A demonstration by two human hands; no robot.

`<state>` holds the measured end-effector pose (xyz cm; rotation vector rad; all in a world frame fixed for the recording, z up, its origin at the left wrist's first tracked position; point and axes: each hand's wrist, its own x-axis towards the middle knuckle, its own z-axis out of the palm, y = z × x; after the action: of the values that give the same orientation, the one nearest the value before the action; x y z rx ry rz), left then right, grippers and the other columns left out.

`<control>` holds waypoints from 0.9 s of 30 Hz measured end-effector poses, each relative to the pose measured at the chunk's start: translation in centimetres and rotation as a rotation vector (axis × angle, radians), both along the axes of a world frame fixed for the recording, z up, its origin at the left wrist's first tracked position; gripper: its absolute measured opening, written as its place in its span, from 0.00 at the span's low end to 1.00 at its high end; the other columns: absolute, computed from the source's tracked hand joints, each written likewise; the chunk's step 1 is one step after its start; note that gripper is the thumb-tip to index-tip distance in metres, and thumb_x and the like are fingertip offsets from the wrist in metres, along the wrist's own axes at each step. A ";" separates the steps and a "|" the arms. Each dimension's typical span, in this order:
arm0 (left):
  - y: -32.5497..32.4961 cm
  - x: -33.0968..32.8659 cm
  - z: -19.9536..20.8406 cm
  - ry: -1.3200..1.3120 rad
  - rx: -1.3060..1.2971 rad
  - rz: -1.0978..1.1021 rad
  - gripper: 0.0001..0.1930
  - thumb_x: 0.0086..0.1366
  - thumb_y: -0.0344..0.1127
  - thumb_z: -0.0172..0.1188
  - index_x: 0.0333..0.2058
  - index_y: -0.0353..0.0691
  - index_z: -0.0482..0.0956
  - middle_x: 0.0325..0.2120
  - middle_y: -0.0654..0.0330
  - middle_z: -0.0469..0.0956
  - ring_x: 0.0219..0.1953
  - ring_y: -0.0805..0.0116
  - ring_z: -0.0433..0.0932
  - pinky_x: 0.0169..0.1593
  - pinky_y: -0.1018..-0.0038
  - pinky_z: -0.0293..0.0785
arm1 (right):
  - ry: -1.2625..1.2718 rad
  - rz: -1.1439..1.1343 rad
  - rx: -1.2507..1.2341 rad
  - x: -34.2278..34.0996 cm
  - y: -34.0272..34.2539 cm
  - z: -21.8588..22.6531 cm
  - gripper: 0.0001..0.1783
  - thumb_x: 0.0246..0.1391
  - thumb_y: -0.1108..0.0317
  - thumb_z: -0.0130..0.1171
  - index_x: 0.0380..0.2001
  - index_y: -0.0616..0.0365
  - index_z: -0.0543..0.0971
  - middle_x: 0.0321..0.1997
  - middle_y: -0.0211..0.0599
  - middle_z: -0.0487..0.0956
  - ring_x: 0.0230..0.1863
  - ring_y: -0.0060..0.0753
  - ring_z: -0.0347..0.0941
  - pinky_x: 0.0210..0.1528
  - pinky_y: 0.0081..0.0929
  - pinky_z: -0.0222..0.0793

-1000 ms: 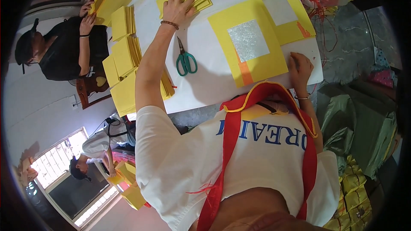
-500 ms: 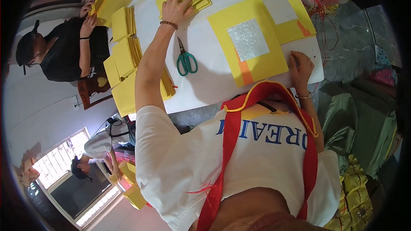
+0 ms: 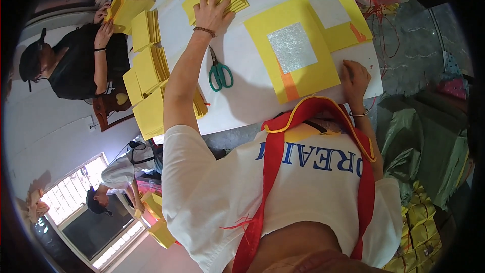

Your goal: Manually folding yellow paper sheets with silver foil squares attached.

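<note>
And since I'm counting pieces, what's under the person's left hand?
The left hand lies over a fanned stack of yellow pieces, whose edges show on both sides. White tabletop shows beside the wrist. Whatever is directly beneath the hand is covered, so it cannot be seen.

- Glare whitens the barred window [image 3: 73, 189], left of the table [image 3: 265, 101].
- A soft shadow [image 3: 243, 105] darkens the table's near side.
- Fisheye curvature surrounds the table.

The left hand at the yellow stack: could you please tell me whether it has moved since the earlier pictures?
Yes, slightly: the left hand has shifted to the right, judged against the green-handled scissors, which lie almost where they did.
</note>
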<state>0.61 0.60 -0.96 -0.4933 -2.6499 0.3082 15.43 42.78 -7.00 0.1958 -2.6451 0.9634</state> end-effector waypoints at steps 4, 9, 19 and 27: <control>-1.0 -0.4 -0.3 0.005 0.070 -0.005 0.24 0.42 0.49 0.64 0.44 0.63 0.77 0.59 0.60 0.57 0.43 0.56 0.68 0.36 0.60 0.66 | -0.001 0.001 -0.015 0.1 -0.1 0.2 0.11 0.49 0.68 0.58 0.39 0.50 0.77 0.41 0.28 0.78 0.46 0.32 0.69 0.50 0.31 0.54; -1.6 -0.9 -0.6 -0.012 0.063 0.003 0.24 0.42 0.49 0.64 0.43 0.64 0.77 0.58 0.61 0.58 0.42 0.56 0.68 0.38 0.58 0.65 | 0.001 0.001 -0.017 0.0 0.0 0.2 0.11 0.49 0.68 0.58 0.38 0.50 0.77 0.40 0.29 0.78 0.46 0.32 0.69 0.50 0.31 0.54; -0.3 -0.1 -1.0 0.040 -0.077 -0.057 0.22 0.43 0.46 0.64 0.42 0.62 0.76 0.60 0.62 0.57 0.45 0.55 0.65 0.38 0.60 0.63 | -0.016 0.011 -0.025 -0.3 -0.2 0.7 0.11 0.49 0.70 0.57 0.39 0.50 0.77 0.41 0.30 0.77 0.46 0.34 0.69 0.51 0.32 0.53; 0.2 -1.5 -1.0 0.032 -0.033 -0.070 0.19 0.45 0.42 0.63 0.40 0.59 0.75 0.59 0.63 0.59 0.43 0.58 0.66 0.38 0.62 0.64 | 0.001 0.014 0.016 0.1 -0.3 0.4 0.11 0.49 0.71 0.56 0.38 0.52 0.77 0.40 0.31 0.77 0.46 0.34 0.69 0.51 0.32 0.54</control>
<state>-0.86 0.80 -2.01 -0.5849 -2.5933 0.3356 15.57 42.46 -6.64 0.2180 -2.6548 0.9468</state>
